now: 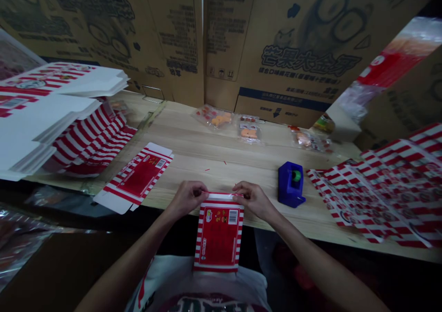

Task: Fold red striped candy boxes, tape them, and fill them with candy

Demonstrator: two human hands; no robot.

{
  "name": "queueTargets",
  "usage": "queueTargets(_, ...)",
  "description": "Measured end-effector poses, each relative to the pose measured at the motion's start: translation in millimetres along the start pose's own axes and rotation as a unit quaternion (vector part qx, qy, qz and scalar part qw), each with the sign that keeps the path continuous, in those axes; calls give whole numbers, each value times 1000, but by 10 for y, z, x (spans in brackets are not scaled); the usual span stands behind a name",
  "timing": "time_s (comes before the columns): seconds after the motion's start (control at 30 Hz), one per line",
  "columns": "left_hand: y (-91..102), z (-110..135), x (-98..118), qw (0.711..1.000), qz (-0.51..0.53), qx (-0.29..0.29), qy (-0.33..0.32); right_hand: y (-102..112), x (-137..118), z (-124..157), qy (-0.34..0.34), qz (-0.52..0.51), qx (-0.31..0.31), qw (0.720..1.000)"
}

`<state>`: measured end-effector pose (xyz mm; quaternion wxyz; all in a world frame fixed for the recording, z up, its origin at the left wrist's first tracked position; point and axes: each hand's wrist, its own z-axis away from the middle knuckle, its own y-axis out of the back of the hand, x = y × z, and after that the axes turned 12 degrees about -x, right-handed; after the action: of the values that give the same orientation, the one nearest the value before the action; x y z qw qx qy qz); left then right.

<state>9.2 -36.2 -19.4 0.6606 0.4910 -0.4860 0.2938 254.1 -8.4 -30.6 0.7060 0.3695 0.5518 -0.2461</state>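
the step in hand is judged to be the handling of the top edge of a red-and-white striped box [219, 243], which is held before the person's torso at the near edge of the wooden surface [193, 151]. the left hand [186, 199] pinches that edge near its left corner and the right hand [254, 201] pinches it near the right corner; whether tape lies between them cannot be told. the next move, in this judgement, calls for even fingertip pressure and a level edge, with the blue tape dispenser [287, 190] standing near the right hand, untouched.
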Motion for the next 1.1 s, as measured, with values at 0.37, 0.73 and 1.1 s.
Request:
queueTargets(0.37,-145,130,-126,999,-4,-16,-45,-189,293,283,66,-56,78,993)
queueTargets(0.73,-340,205,-280,977,201,67,1,-50,340,583,90,126,345,926)
queueTargets(1.1,-412,125,-344,947,282,131,80,852,915,800,-44,6,583,811)
